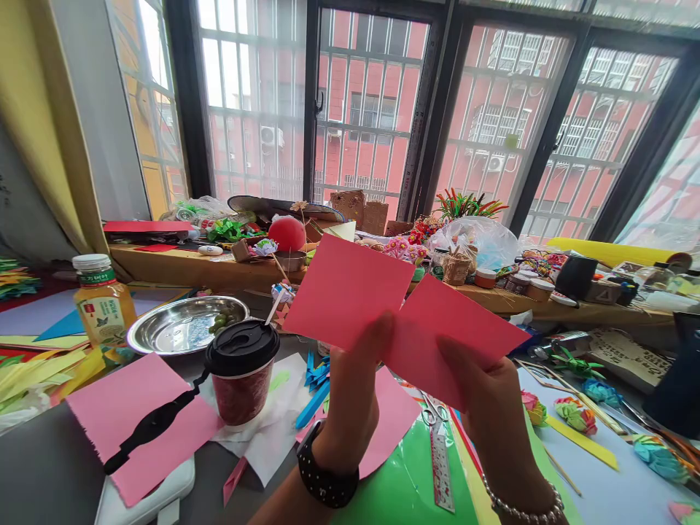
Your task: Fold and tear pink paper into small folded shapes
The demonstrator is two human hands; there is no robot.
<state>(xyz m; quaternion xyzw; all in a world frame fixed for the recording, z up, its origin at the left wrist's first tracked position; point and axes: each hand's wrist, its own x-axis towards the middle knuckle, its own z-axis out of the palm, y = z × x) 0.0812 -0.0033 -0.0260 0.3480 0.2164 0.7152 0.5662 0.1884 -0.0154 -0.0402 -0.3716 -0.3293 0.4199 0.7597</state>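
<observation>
My left hand (pixel 355 394), with a black dotted watch band at the wrist, grips a red-pink paper piece (pixel 350 288) by its lower right corner. A second red-pink paper piece (pixel 437 350) is pinched in my right hand (pixel 484 394), which has a beaded bracelet below it. Both pieces are raised above the table and tilted, their inner edges meeting or overlapping. Behind my left hand lies a lighter pink sheet (pixel 388 423). Scissors (pixel 434 410) and a patterned ruler (pixel 441 470) rest between my forearms on a green sheet (pixel 405 488).
A lidded cup (pixel 242 375), a steel dish (pixel 186 328) and a juice bottle (pixel 103 306) stand left. Pink paper (pixel 145 430) lies beneath a black strap. Folded paper flowers (pixel 574 414) lie right. Craft items crowd the windowsill (pixel 164 266) behind.
</observation>
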